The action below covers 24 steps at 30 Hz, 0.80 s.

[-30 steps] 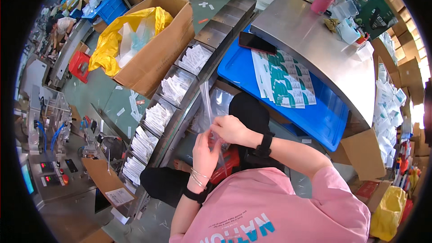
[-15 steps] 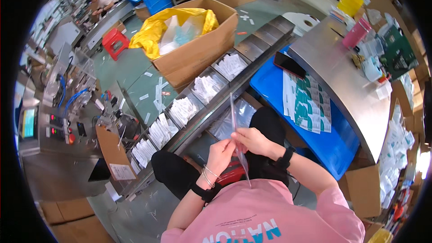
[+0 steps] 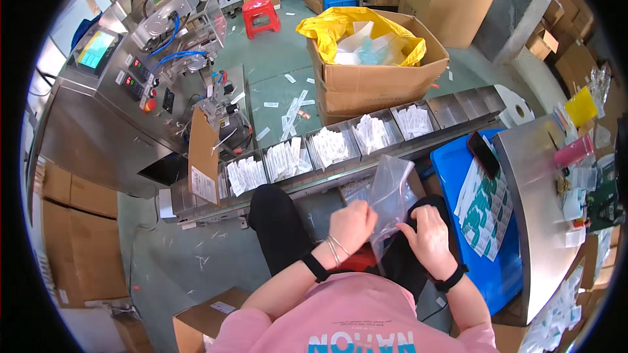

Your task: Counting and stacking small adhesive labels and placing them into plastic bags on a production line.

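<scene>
A clear zip-type plastic bag (image 3: 390, 189) stands between my hands above my lap, its upper part spread wide. My left hand (image 3: 353, 227) is closed at the bag's left side, its fingertips turned away from view. On the other side, my right hand (image 3: 428, 240) has its fingers curled and its thumb against the bag's right edge. Ahead of the bag runs a metal conveyor (image 3: 301, 183) whose compartments hold several piles of narrow white packets (image 3: 329, 146). Inside the bag I make out no contents.
On the right, a blue tray (image 3: 500, 258) holds green-and-white printed sheets (image 3: 487, 212) and a dark phone (image 3: 483, 155), beside a steel table (image 3: 533, 196). Beyond the conveyor stands a carton (image 3: 379, 85) lined with a yellow bag. A machine (image 3: 118, 111) and a red stool (image 3: 260, 16) are left.
My hands have moved apart, and the bag, seen edge-on before, now shows spread open between them. My view has turned, so the conveyor lies more level across it.
</scene>
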Available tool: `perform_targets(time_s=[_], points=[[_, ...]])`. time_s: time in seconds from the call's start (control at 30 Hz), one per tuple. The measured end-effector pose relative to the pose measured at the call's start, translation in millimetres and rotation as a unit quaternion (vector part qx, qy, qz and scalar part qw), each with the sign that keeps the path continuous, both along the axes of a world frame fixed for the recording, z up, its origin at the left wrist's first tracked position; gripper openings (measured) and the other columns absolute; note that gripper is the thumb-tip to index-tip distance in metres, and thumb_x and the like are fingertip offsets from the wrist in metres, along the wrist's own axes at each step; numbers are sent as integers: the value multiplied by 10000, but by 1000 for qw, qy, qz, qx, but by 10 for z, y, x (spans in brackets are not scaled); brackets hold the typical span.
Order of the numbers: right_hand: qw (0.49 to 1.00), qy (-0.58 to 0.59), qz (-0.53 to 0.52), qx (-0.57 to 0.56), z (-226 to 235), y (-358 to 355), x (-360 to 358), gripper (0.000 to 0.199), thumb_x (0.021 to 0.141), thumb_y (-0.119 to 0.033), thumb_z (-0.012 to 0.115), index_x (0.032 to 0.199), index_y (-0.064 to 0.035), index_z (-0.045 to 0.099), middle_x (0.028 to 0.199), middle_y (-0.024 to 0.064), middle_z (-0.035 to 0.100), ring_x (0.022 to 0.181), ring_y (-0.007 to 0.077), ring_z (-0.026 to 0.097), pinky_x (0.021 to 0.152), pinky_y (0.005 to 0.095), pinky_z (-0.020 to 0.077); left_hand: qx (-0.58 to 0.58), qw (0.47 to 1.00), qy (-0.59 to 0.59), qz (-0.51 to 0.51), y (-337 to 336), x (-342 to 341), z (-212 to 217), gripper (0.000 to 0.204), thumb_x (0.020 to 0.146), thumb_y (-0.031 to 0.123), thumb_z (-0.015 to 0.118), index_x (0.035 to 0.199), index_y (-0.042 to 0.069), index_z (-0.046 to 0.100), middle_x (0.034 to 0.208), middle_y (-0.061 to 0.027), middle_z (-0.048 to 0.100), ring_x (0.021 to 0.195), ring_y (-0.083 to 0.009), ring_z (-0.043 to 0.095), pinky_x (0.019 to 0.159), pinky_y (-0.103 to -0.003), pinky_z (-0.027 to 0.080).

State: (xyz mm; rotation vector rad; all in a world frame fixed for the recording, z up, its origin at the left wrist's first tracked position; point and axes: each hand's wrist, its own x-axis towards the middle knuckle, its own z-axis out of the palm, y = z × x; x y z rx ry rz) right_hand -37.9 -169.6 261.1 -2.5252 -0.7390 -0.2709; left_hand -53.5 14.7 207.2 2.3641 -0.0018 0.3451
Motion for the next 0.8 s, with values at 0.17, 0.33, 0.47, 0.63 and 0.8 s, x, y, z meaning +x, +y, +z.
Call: perform_targets(time_s=[0.17,0.33,0.47,0.63,0.8], points=[[972,64,145,173,1,166,-73,133,716,66,606,801,-7,533,747,139,545,690,321,556,614,385,468,18,996,-14,-86,-201,-49,17,120,770,145,599,757,48,528,725,-120,545,623,-330,580,525,-410,475],[983,131,120,-40,-423,-57,88,246,769,-60,520,1005,9,543,813,187,584,748,349,590,661,412,491,34,990,-1,-137,-219,-66,37,189,717,86,599,862,48,483,831,-123,520,656,-329,573,550,-405,479],[975,193,71,-88,-536,-109,60,627,777,-86,544,1324,71,279,914,260,604,780,356,635,634,418,522,36,988,41,-147,-306,-177,8,328,689,25,589,990,33,460,924,-150,501,766,-348,565,621,-428,479],[920,343,-161,99,-408,-208,0,614,849,-231,561,1298,87,289,865,250,609,619,353,631,565,418,527,7,989,63,-132,-626,-354,-189,481,658,34,615,1091,-48,422,958,-222,474,917,-397,503,764,-442,443],[779,454,-249,354,-633,-562,97,490,830,-160,585,1235,68,429,848,153,626,651,205,636,573,335,518,23,989,58,-132,-367,-367,-424,338,680,20,578,997,-24,468,916,-206,489,889,-381,489,791,-445,400]])
